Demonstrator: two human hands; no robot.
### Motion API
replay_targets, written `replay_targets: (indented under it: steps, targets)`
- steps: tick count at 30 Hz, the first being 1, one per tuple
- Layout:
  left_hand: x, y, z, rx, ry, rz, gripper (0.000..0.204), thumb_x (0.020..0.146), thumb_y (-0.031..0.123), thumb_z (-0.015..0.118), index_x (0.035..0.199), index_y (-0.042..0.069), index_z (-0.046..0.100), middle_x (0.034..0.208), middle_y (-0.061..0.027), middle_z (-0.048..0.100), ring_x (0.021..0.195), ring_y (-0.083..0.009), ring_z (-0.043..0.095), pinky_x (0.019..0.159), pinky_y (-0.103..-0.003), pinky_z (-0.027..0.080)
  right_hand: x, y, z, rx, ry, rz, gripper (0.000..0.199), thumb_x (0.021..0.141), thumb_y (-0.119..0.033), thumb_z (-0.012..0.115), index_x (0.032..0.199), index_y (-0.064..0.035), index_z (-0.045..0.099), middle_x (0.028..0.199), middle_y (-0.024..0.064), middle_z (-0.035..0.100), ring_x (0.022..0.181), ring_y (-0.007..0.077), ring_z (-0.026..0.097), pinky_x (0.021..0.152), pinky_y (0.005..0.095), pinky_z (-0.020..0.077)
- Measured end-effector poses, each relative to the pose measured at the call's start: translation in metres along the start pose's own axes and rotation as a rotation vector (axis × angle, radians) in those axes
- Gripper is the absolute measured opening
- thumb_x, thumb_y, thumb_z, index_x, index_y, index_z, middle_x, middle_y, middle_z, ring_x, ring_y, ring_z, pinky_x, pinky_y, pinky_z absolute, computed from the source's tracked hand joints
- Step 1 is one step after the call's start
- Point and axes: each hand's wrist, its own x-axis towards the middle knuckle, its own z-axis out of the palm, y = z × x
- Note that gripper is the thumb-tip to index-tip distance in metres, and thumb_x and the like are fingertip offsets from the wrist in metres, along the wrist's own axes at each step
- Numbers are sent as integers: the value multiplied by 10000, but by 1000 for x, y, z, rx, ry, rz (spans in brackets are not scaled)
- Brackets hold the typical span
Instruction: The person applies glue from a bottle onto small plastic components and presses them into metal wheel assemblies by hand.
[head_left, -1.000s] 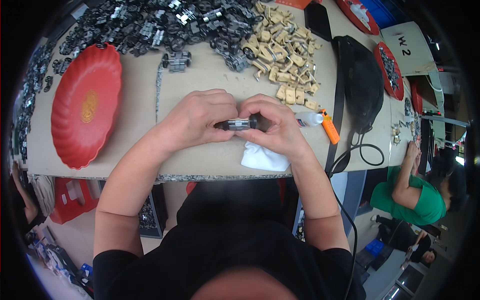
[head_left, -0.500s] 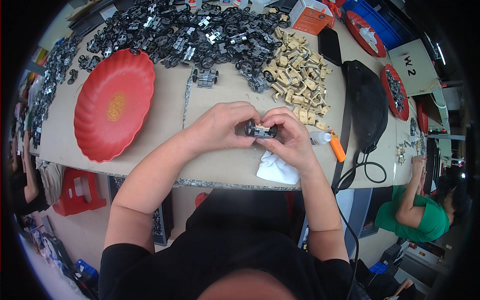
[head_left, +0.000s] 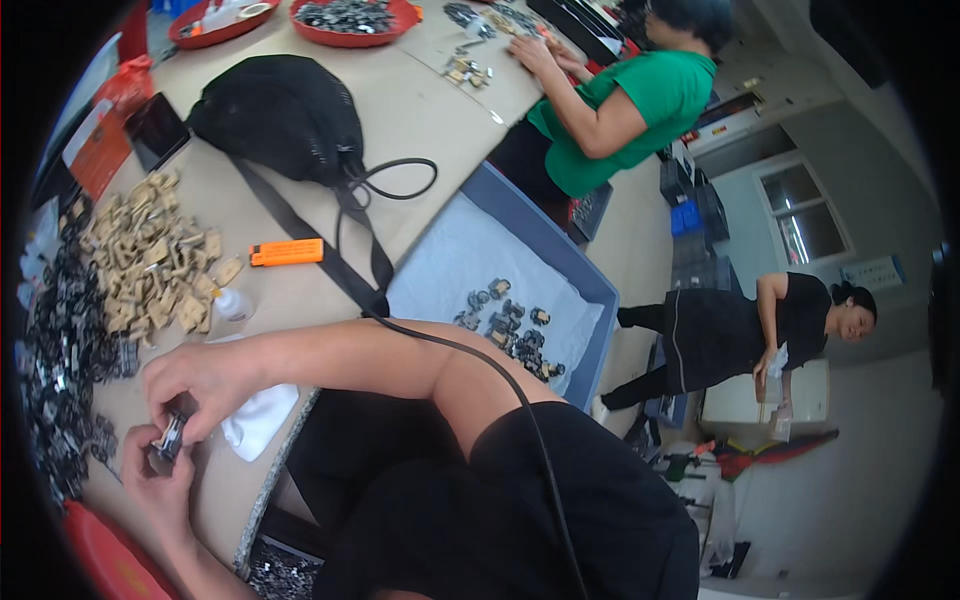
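The right hand (head_left: 203, 385) pinches one end of a small dark wheeled part (head_left: 172, 436) between thumb and fingers; the left hand (head_left: 158, 472) grips the opposite end. The part is held over the near table edge, its long axis running steeply in the view from one hand to the other, the upper end leaning rightward. Fingers cover both ends, so I cannot tell which is its front. A white cloth (head_left: 262, 422) lies just beside the right hand. Farther out are a small white bottle (head_left: 233, 304), a heap of tan parts (head_left: 150, 262), a heap of black parts (head_left: 58, 365) and an orange tool (head_left: 286, 252) near a black bag (head_left: 280, 115).
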Motion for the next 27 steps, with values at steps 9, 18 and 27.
replay_targets:
  steps: [9, 18, 27]
  targets:
    - [14, 9, 20, -339, 26, -38, 345, 639, 86, 731, 915, 10, 539, 873, -74, 554, 808, -154, 532, 727, -273, 428, -5, -5, -15, 95, 6, 113, 266, 691, -141, 681, 911, -40, 571, 918, 86, 517, 861, 222, 525, 755, 308, 433]
    - [8, 18, 2, -257, 35, 203, 326, 591, 44, 754, 882, 30, 608, 903, -97, 608, 873, -210, 573, 717, -303, 475, 8, -24, -8, -121, -36, 97, 285, 659, -65, 696, 897, -27, 544, 900, 105, 538, 848, 244, 527, 729, 327, 429]
    - [46, -14, 62, -380, 120, 572, 266, 536, 164, 749, 689, 32, 577, 635, -82, 558, 592, -218, 543, 526, -316, 429, -42, -10, -45, -155, -163, -3, 428, 671, -102, 696, 1047, -34, 505, 1041, 128, 498, 965, 247, 495, 850, 358, 404]
